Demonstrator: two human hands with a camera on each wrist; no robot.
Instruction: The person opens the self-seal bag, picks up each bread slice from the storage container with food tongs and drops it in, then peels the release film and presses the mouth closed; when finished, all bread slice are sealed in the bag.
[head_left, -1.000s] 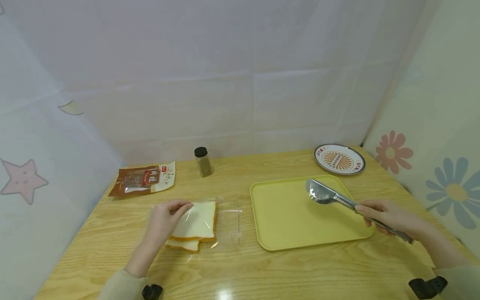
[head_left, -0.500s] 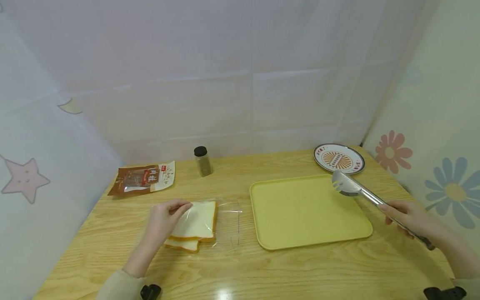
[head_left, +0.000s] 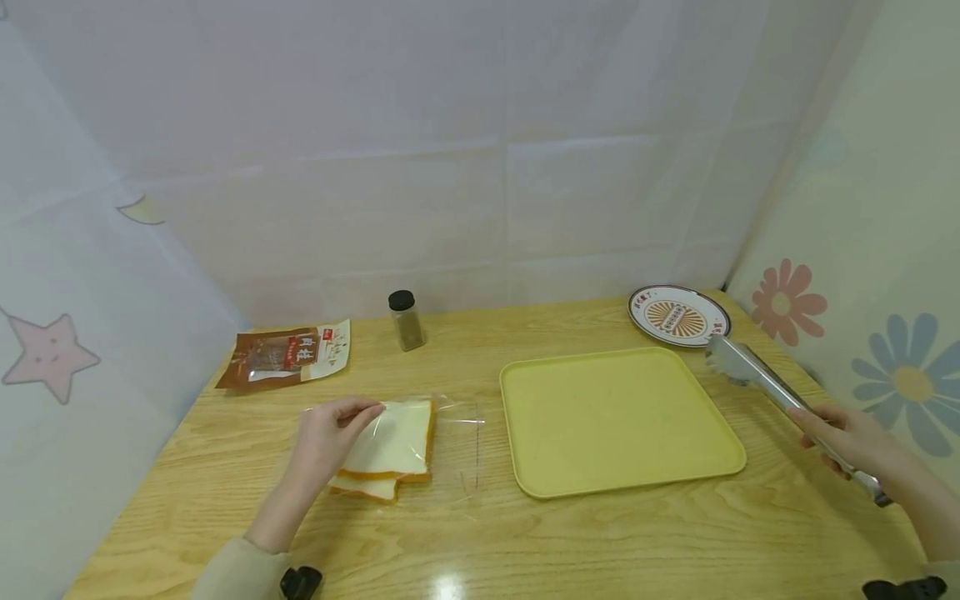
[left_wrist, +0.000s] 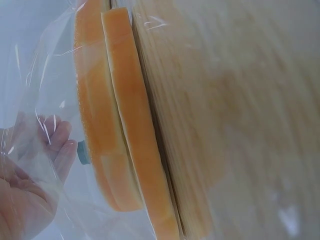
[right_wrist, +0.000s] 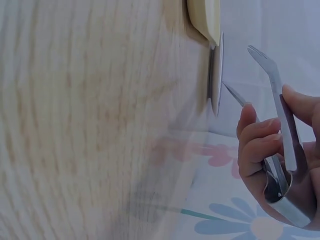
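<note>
In the head view, two slices of white bread (head_left: 393,437) with orange-brown crusts lie stacked and offset on the table, under a clear plastic bag (head_left: 456,454). My left hand (head_left: 324,437) pinches the film between thumb and fingers at the bread's upper left. Through the film, the left wrist view shows both crusts (left_wrist: 137,115) edge-on. To the right of the tray, my right hand (head_left: 847,437) grips metal tongs (head_left: 765,379) above the table. Their two arms stand spread in the right wrist view, with nothing between the tips.
A yellow tray (head_left: 615,425) sits at centre right. Behind it, near the wall, is a printed plate (head_left: 677,318). At the back stand a spice jar (head_left: 407,323) with a black lid and, farther left, a brown packet (head_left: 288,358). Printed cloth borders the table.
My right hand has carried the tongs rightward from over the tray to beyond its right edge. The left hand and the bread stay in place.
</note>
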